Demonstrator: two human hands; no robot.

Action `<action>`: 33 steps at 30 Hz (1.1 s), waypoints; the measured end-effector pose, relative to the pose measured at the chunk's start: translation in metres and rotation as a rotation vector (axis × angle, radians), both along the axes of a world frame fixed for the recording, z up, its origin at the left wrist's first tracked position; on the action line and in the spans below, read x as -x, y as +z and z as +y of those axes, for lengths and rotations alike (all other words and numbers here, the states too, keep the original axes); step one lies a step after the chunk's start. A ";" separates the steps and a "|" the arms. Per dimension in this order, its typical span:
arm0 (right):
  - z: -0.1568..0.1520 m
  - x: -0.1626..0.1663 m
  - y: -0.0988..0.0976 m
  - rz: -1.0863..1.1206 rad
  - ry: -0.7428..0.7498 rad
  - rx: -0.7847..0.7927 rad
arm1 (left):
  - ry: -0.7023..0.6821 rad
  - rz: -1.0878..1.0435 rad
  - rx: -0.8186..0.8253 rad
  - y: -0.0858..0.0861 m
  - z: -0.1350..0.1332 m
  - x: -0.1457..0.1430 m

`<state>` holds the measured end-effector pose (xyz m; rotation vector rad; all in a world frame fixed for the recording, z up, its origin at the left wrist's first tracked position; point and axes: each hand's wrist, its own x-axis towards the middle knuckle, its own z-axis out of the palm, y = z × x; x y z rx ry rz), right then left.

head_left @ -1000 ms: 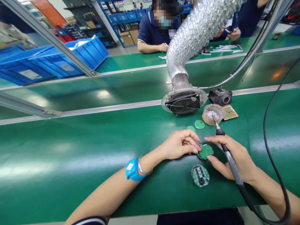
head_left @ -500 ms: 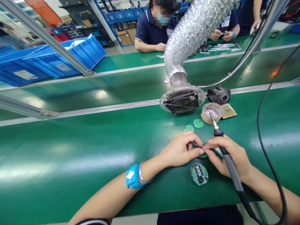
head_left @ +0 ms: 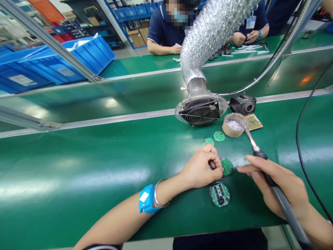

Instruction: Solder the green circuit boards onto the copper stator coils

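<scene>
My left hand (head_left: 201, 166) has its fingers closed at the left edge of a round green circuit board (head_left: 227, 167). A bit of something dark, perhaps a wire, shows under those fingers. In my right hand (head_left: 283, 184) lies a soldering iron (head_left: 282, 203), its metal tip pointing up and left against the rim of a round tan pot (head_left: 233, 130) with silvery material inside. My right fingertips are a little to the right of the board, apart from it. Closer to me lies another round board (head_left: 220, 194) with black components and wires along its edge.
Two more green boards (head_left: 219, 136) (head_left: 208, 141) lie beyond my left hand. A fume extractor (head_left: 201, 113) on a silver duct hangs above. An iron stand (head_left: 243, 105) and a sponge tray (head_left: 253, 122) flank the pot. Blue bins (head_left: 85, 57) and co-workers are across the bench.
My right hand has moved right, away from the board and my left fingers, carrying the soldering iron. The iron's tip has shifted from over the pot to its right rim. More of the board shows.
</scene>
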<state>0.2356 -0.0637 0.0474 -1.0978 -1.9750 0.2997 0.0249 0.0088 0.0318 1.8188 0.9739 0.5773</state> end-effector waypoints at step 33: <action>-0.037 0.001 0.018 -0.238 0.013 -0.057 | 0.059 0.077 -0.049 0.005 -0.004 -0.004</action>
